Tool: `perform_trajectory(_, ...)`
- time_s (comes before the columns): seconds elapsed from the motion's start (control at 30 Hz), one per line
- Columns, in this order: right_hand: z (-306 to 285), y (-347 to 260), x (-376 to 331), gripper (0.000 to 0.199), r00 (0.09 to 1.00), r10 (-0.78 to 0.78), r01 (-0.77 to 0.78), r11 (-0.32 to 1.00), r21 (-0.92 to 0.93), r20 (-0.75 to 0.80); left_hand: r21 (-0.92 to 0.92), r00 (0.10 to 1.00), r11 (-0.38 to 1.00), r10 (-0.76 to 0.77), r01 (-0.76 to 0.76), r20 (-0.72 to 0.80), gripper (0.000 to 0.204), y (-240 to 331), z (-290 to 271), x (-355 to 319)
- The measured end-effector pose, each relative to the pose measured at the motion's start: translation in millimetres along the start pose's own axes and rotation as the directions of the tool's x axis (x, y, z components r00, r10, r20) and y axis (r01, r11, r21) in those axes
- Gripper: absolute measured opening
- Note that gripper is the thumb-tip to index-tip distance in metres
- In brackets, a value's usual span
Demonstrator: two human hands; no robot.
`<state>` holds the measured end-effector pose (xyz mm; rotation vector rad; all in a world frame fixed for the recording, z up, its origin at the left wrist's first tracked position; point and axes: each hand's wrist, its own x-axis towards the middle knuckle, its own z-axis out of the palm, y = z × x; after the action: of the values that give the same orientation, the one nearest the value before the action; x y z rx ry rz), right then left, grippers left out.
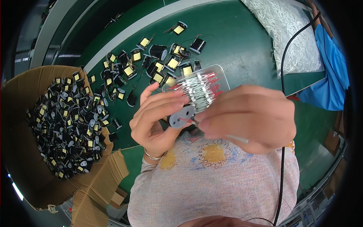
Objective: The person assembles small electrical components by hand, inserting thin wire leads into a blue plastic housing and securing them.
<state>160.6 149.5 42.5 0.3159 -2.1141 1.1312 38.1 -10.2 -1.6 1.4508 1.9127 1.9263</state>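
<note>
Your left hand (155, 121) holds a small grey part (181, 116), a rounded plate with a hole in it, up in front of your chest, above the near edge of the desk (242, 49). The left grip is pinching that part between thumb and fingers. Your right hand (249, 117) is closed in a pinch on a thin lead (189, 121), whose tip meets the part at its lower edge; a pale sleeve (238, 139) juts out below your palm.

Judging from this, you are fitting the lead to the part. To do it well, keep the left hand still and let only the right fingertips move. Hold the lead close to its tip so it does not bend, and bring it in straight rather than at a slant. Tilt the part a little toward you so the spot where the lead meets it stays in sight. Do not squeeze harder with the left than you need to.

Just behind your hands a clear tray (221, 73) of red-and-white leads rests on the desk, with black coils (159, 51) marked with yellow tape scattered beyond it and a box (22, 113) full of them at your left.

Much is hidden. Your right hand covers most of the lead and the near edge of the tray. Whether the tip is already seated in the part cannot be told. The back of the part is behind your left fingers. A sleeve in blue (332, 75) at the far right belongs to someone else and is cut off by the rim.
</note>
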Motion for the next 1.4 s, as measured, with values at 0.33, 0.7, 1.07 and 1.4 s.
perform_trajectory(0.33, 13, 5, -3, 0.021, 0.992, -0.096, 0.087, 0.99, -0.112, -0.085, 0.007, 0.998, 0.998, 0.062, -0.062, 0.014, 0.032, -5, -3, 0)
perform_trajectory(0.7, 18, 10, -4, 0.026, 0.987, 0.083, -0.097, 0.99, -0.104, -0.136, -0.235, 1.0, 0.972, 0.026, -0.022, 0.015, 0.031, -6, 2, -2)
perform_trajectory(1.07, 13, 7, 3, 0.025, 0.996, -0.062, 0.041, 0.95, -0.311, -0.057, -0.136, 0.998, 0.989, -0.064, 0.06, -0.026, 0.026, 8, 4, -3)
perform_trajectory(1.4, 21, 14, 2, 0.02, 0.984, -0.088, 0.045, 0.963, -0.266, -0.155, -0.071, 0.998, 0.996, -0.052, 0.049, -0.046, 0.025, 10, 10, 3)
